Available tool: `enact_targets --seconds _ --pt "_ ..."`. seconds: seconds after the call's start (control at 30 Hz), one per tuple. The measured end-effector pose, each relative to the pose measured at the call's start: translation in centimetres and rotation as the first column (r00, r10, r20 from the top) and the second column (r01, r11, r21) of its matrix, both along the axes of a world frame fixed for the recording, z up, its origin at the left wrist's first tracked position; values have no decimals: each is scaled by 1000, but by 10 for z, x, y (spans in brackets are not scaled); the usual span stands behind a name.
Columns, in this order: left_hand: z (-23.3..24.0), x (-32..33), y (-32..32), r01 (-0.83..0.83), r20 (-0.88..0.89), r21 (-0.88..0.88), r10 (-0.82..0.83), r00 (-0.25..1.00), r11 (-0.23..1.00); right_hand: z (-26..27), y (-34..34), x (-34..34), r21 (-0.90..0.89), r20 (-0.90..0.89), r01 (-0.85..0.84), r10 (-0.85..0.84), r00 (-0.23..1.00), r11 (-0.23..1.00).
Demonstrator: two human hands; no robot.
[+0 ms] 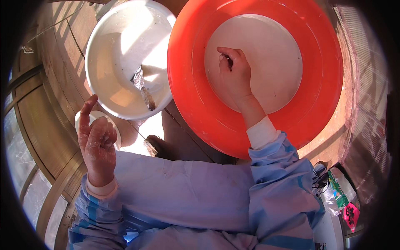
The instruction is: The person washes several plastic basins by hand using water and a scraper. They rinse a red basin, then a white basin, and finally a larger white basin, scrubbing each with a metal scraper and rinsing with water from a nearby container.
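My right hand [236,70] is over a large red plastic basin [193,106] with whitish, cloudy contents [268,62]. Its fingers curl towards the thumb, and whether anything is between them is hidden. My left hand [98,139], dusted with white residue, is raised at the left with the index finger extended and the others bent. Nothing shows in it. Partly behind it is a small pale round container [117,126]. A white basin [93,90] stands beside the red one, holding pale liquid and a shiny, crinkled piece [138,78] that meets a brownish, stick-like piece [148,99].
Wooden boards [62,62] lie under the basins. A framed panel [47,125] runs along the left. Ribbed translucent sheeting [364,47] borders the right. Printed packets [339,190] and a pink tag with writing [351,215] lie at lower right. A blue apron [187,190] covers my lap.
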State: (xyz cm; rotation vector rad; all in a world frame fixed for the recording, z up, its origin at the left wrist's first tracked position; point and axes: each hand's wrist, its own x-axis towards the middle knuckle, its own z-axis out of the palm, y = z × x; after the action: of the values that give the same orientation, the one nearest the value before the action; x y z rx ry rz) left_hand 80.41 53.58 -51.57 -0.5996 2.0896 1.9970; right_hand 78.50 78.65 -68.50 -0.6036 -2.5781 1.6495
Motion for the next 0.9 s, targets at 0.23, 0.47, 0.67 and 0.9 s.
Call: enact_targets --seconds 0.23,0.47,0.67,0.9 --pt "-11 -33 -15 118 -253 61 -99 962 991 -41 -20 -26 -8 295 -172 167 941 985" --pt "17 -2 -21 95 -367 -21 -96 925 995 -53 -20 -32 -105 355 -49 83 931 993" --pt "33 13 -27 97 -411 -93 -127 903 991 -79 -25 -34 -248 367 40 56 929 968" --pt "36 16 -23 98 -411 -39 -106 905 994 -26 -17 -27 -650 350 112 164 922 752"
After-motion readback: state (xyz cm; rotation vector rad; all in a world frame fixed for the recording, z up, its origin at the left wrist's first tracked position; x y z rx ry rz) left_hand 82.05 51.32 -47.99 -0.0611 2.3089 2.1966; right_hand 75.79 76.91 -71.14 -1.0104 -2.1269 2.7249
